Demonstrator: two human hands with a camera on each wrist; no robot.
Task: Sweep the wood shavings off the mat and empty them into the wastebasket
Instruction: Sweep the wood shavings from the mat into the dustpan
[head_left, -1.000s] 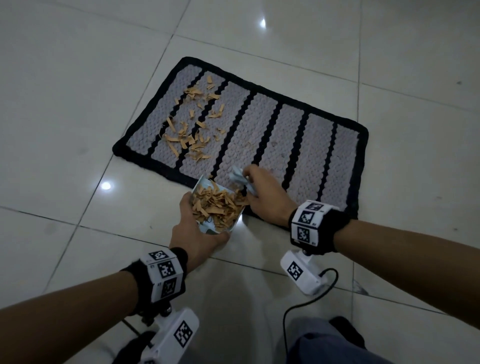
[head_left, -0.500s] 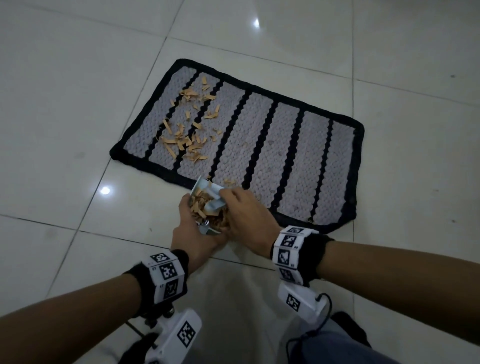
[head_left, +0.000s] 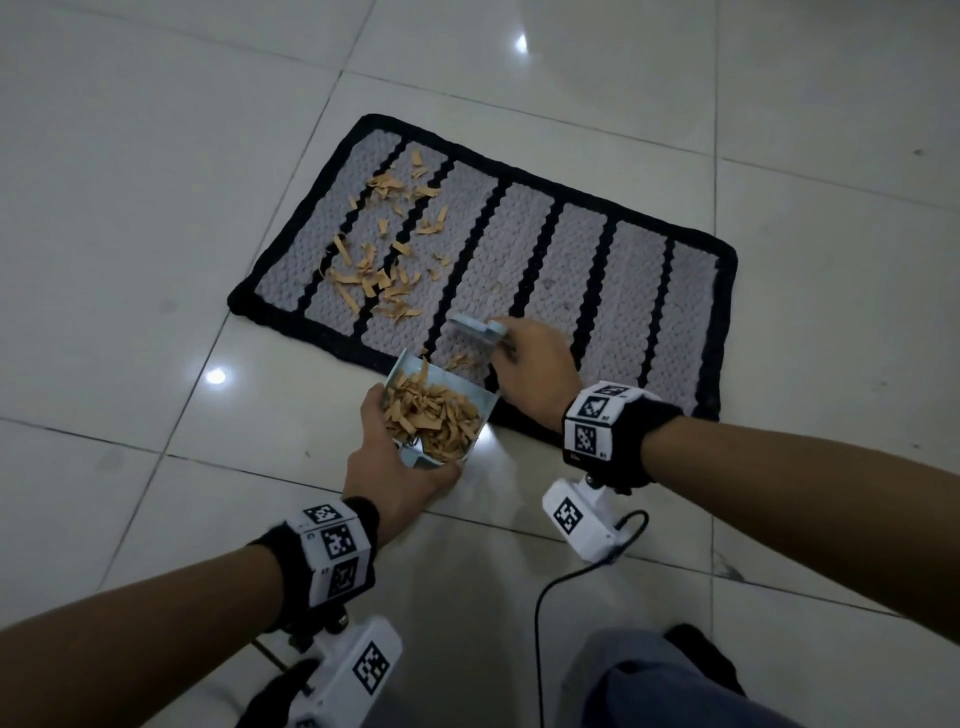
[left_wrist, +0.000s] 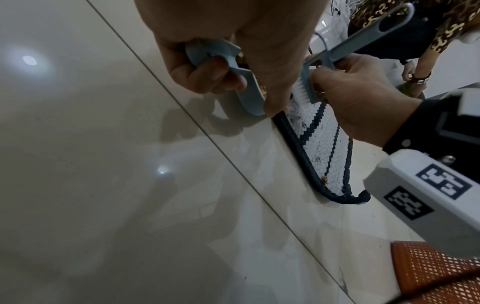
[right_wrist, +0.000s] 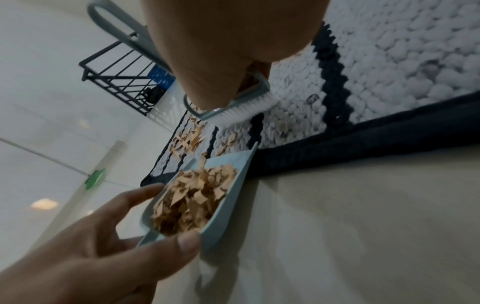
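Glossy floor tiles (head_left: 156, 208) surround you: your left hand (head_left: 395, 467) grips the shavings-heaped dustpan (head_left: 457, 387); your right hand (head_left: 535, 364) clamps the brush (head_left: 475, 328) just beyond it, over the mat (head_left: 582, 260).

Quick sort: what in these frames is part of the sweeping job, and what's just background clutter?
Job:
- mat
- loose wood shavings on the mat
- dustpan, loaded with shavings, gripped by left hand
- brush, gripped by right hand
- orange mesh basket, possibly the wastebasket

Lying about:
- black wire rack
- cable on floor
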